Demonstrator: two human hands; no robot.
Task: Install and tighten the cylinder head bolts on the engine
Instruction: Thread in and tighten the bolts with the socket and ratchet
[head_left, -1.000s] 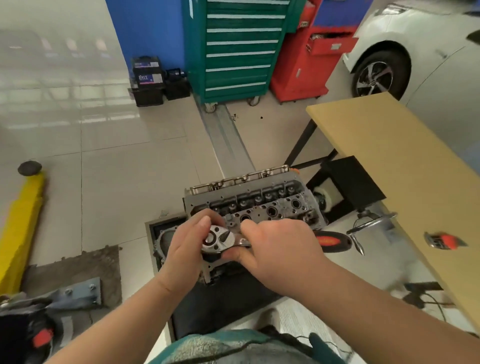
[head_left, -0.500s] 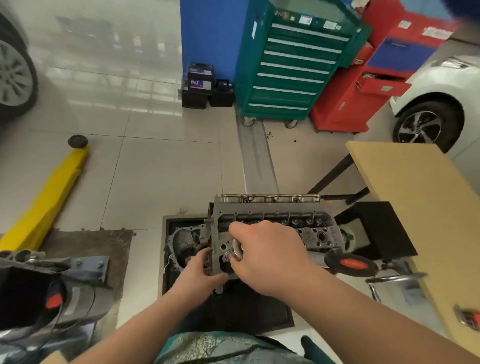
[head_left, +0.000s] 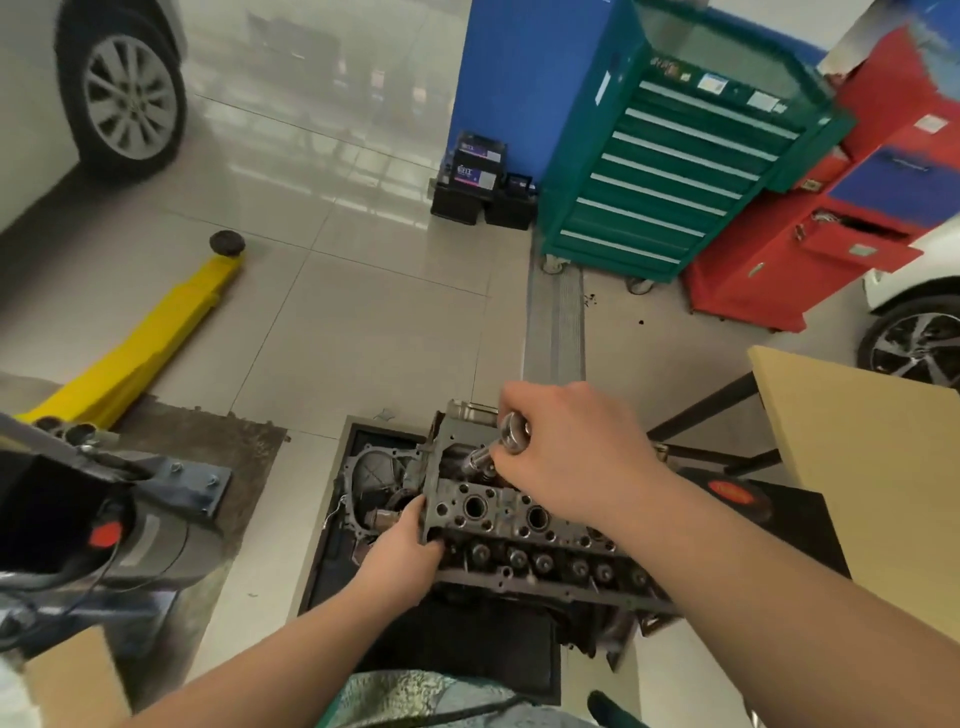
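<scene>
The cylinder head (head_left: 524, 525) sits on the engine, low over a black floor tray (head_left: 332, 525). Above its far end the right hand (head_left: 569, 457) is curled round a chrome ratchet (head_left: 511, 434), its socket pointing down into the head. The left hand (head_left: 402, 551) grips the head's near-left corner. Beyond the head stands a green drawer cabinet (head_left: 670, 171); left of that, a black battery (head_left: 475, 163) whose label is too blurred to read, perhaps "ENT".
</scene>
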